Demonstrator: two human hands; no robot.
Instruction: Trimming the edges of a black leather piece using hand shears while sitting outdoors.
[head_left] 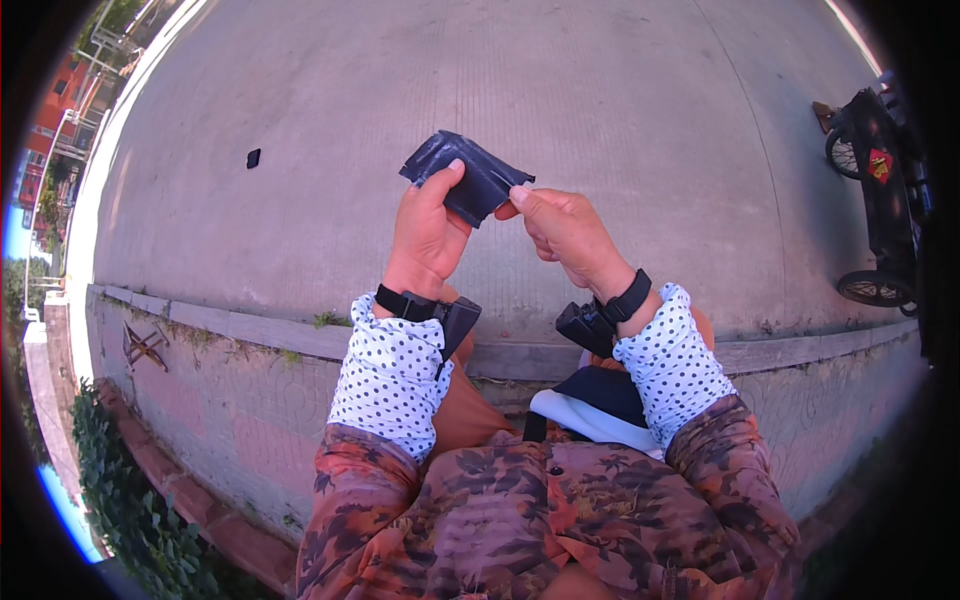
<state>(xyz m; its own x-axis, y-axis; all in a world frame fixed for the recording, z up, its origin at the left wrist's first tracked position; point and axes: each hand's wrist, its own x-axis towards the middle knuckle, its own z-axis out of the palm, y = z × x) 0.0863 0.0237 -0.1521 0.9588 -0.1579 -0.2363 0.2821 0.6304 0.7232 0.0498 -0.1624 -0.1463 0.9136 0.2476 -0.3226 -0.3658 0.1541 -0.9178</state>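
Out in front of me, above the pavement, I hold a small dark piece [470, 172] that looks like black fabric or plastic with ragged edges. My left hand [430, 222] grips it from below, the thumb lying across its face. At its right corner, my right hand [562, 225] pinches the edge between thumb and forefinger. The piece is spread at a slant between the two hands. Each wrist wears a black strap with a dark boxy device, the left device [458, 320] and the right device [585, 328]. What lies behind the piece is hidden.
A small black object [253, 158] lies on the concrete ground [330, 100] at the far left. A dark wheeled cart [885, 190] stands at the right. A kerb [240, 325] runs across below my hands. A brown crossed-leg item [146, 346] rests at the left near green plants [135, 490].
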